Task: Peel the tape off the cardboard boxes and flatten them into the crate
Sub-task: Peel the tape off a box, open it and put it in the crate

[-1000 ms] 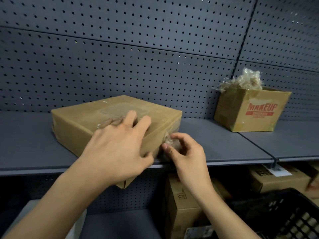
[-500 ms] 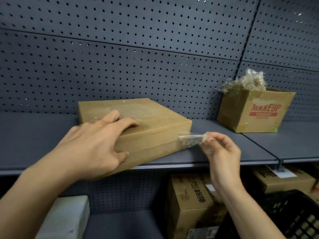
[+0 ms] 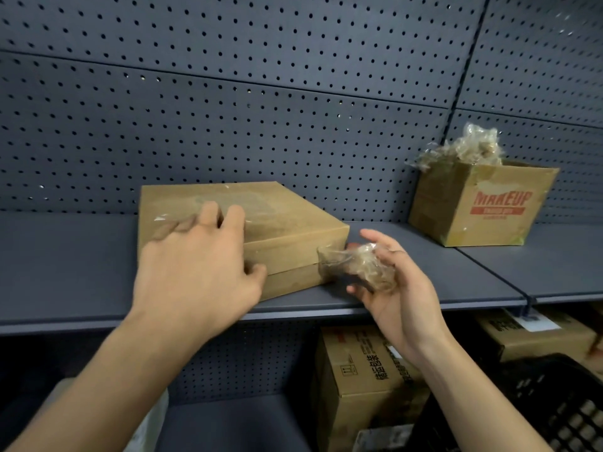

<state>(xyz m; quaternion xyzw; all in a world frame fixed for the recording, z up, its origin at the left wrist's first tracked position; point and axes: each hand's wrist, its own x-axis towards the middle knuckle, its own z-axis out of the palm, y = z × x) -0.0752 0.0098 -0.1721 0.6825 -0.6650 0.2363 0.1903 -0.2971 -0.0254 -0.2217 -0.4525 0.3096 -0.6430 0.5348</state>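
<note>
Flat left hand [image 3: 195,272] is pressed on box [image 3: 293,223]; tape wad [image 3: 365,269] is held in curled grip of right hand [image 3: 401,298]; crate [image 3: 554,402] is cut off.

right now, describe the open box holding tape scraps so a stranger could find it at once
Follow the grey shelf in front of the pegboard wall to the right. An open cardboard box stands there, crumpled clear tape heaped out of its top. Unlike the flat closed box to its left, it bears red MAKEUP lettering.
</note>
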